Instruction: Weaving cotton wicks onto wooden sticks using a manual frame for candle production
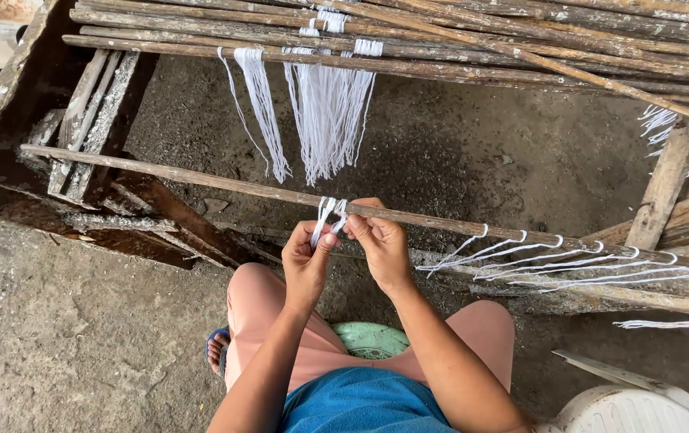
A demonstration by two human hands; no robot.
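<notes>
White string (327,215) looped over the stick (200,178), pinched in both hands' grip, knot hidden by fingers (360,228).

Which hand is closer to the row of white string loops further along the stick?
Right. The right hand sits beside the white string loops; the left hand is on its far side.

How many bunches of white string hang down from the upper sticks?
2: a thin bunch on the left and a thick bunch right of it. More string at the right edge may be cut off.
</notes>
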